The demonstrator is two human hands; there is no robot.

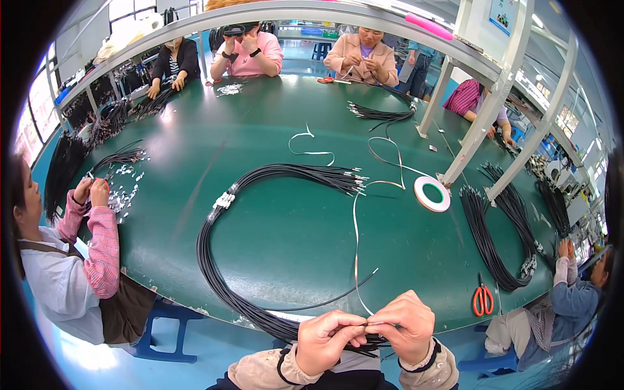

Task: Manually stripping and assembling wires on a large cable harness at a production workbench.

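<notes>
At the near edge of the green table (273, 130), the left hand (330, 339) and the right hand (404, 325) meet fingertip to fingertip, both pinched closed on the end of a black wire (312, 305) and a thin pale strip of tape (355, 234). The wire bundle (214, 273) loops away across the table. A tape roll (432, 194) lies farther right, red scissors (482, 299) nearer the right edge.

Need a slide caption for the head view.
Both hands pinch black cable bundle ends at green table; co-workers seated around.
</notes>
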